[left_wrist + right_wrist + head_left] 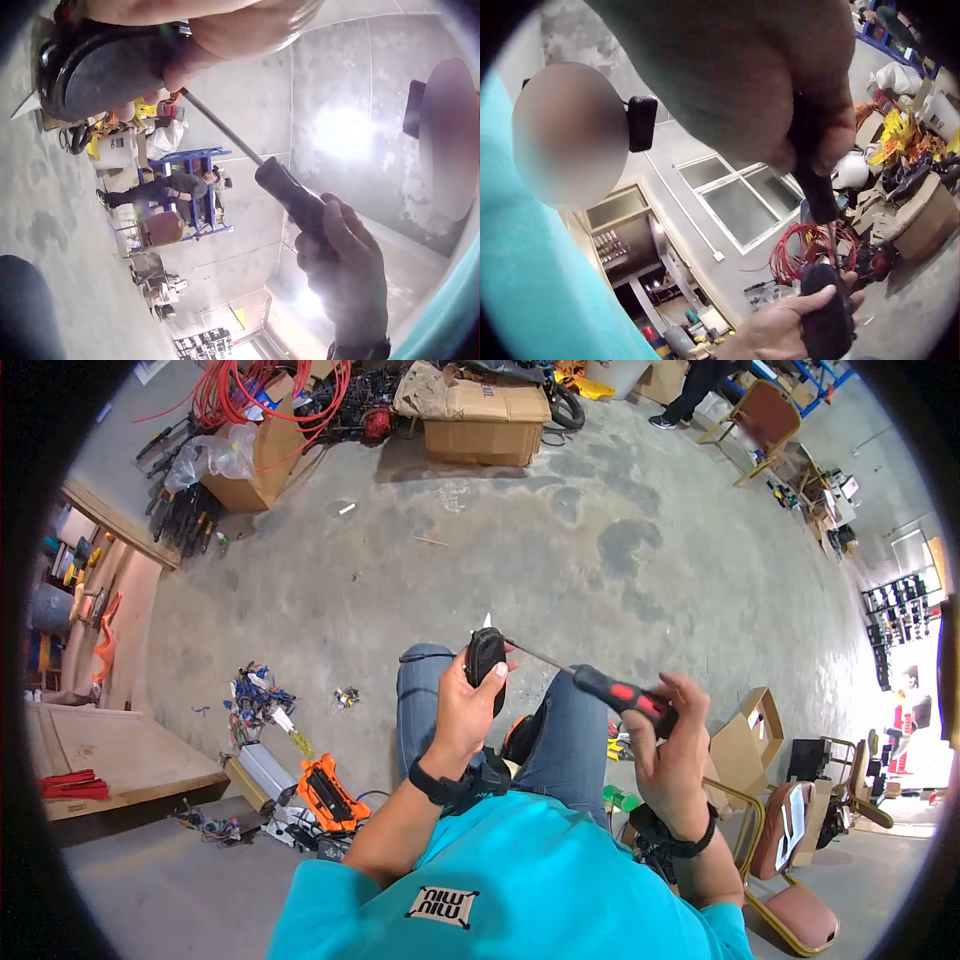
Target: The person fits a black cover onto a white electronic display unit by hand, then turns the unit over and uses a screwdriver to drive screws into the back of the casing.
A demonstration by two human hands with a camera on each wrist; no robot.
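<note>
Concrete flr spreads fwd of the knees, w/ cardboard box at far edge, wood panel to L, chair to R. Blk oval obj. is held approx. over the knees, long axis roughly fore-aft, pale pointed bit at far end. L grip holds it, thumb on its face. R grip is wrapped round screwdriver handle; shaft slants fwd-L to obj.'s R side, near far end. Tip contact: can't tell.

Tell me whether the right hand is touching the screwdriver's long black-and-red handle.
Touching. The left wrist view shows the right hand curled round the handle.
</note>
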